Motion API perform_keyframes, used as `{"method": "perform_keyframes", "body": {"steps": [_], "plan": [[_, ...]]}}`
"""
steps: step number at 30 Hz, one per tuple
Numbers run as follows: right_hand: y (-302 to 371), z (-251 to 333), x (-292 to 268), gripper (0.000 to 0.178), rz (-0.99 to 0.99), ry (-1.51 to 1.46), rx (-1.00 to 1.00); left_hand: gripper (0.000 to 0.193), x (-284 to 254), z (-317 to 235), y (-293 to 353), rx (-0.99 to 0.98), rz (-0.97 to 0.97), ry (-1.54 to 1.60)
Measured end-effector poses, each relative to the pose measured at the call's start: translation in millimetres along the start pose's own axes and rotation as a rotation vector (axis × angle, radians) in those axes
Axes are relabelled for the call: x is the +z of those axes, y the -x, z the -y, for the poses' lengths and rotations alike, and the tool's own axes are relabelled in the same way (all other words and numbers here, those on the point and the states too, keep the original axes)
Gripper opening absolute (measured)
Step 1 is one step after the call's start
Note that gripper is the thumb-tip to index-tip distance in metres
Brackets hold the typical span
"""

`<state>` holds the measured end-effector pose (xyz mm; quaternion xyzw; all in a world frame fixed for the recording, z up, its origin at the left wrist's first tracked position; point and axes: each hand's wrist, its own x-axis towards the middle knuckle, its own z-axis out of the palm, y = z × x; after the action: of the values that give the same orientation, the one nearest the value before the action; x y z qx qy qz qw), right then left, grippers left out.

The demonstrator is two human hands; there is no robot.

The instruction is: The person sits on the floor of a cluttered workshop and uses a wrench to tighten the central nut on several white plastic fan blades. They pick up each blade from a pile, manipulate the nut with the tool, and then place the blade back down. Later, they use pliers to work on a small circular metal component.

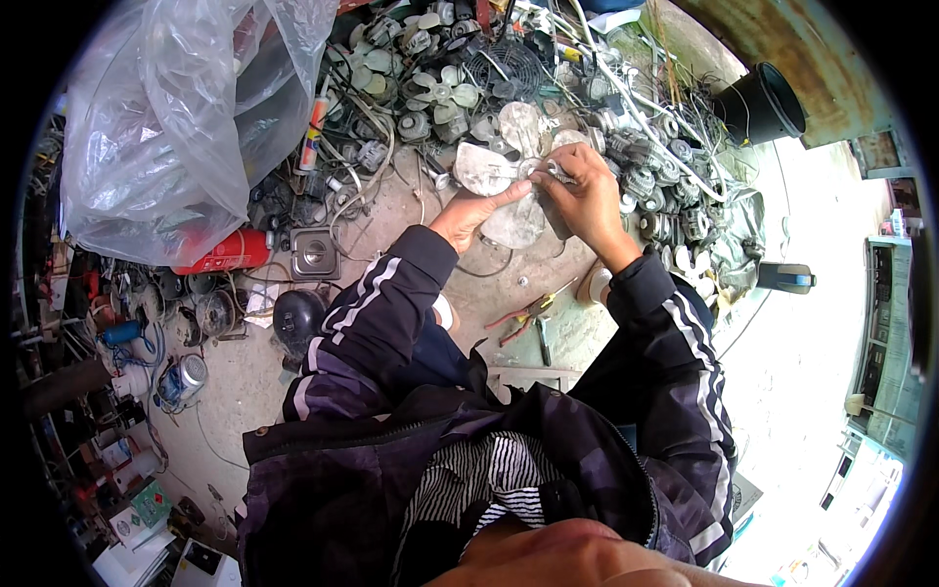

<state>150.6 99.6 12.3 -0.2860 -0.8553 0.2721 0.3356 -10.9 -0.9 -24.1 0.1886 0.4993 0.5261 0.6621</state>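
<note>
A dusty white fan blade wheel [513, 224] with several broad blades is held up in front of me over the floor. My left hand [464, 217] grips it from the left side, its thumb stretched toward the hub and its other fingers mostly hidden behind the blades. Closed in a pinch, my right hand [590, 199] is at the hub; whether it has a small part between the fingertips cannot be made out. Below them on the concrete lie pliers [518, 319] with red handles and a dark-handled tool [545, 340].
A heap of small motors [641, 181] and fan blades [445, 93] spreads ahead. At the left are a big clear plastic bag [156, 127], a red cylinder [230, 251] and a square metal lid [315, 254]. A black bucket [763, 105] stands far right.
</note>
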Motion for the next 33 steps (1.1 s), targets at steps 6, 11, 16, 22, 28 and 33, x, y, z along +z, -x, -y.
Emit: {"method": "perform_keyframes", "body": {"steps": [6,11,16,22,28,33], "plan": [[-0.7,-3.0,-2.3,0.021,0.04,0.024,-0.073,0.057,-1.8,2.4,-1.9,-0.014,-0.009,-0.011],[-5.1,-4.8,-9.9,0.023,0.095,0.017,-0.17,0.069,-5.6,5.0,-4.9,-0.026,0.026,-0.007],[-3.9,-1.6,-5.1,0.017,0.008,-0.016,-0.072,0.046,-8.7,8.8,-7.6,0.001,0.033,0.032],[-0.1,-0.8,-1.1,0.02,-0.074,0.03,-0.005,0.047,-5.0,5.3,-4.7,0.007,0.069,0.046],[1.3,3.3,1.4,0.019,-0.113,0.079,0.024,0.061,-2.2,4.6,-4.6,-0.009,0.037,0.024],[0.2,6.0,0.3,0.015,-0.084,0.079,0.056,0.066,-0.8,2.6,-3.1,0.031,0.028,0.0]]}}
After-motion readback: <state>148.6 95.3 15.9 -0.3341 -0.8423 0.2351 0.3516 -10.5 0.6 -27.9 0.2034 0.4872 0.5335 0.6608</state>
